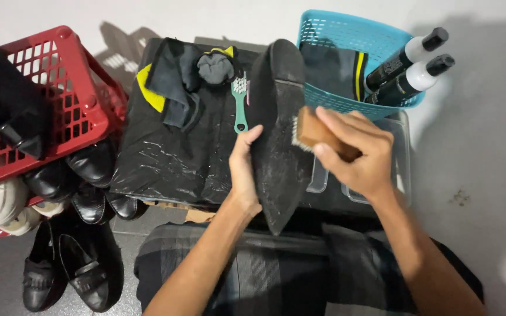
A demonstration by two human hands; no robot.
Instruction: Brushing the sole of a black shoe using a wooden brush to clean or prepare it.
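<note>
The left hand (243, 169) clasped a black shoe (276, 134), sole up, at centre; the right hand (355, 152), at three o'clock, gripped a wooden brush (314, 133) against it. The shoe looked stiff and light, best held mid-sole.

Single head-worn camera, looking steeply down from above the person's lap, close over both hands, facing a black plastic-covered work surface (165, 158) against a pale wall, red plastic crate (60, 88) at frame left
</note>
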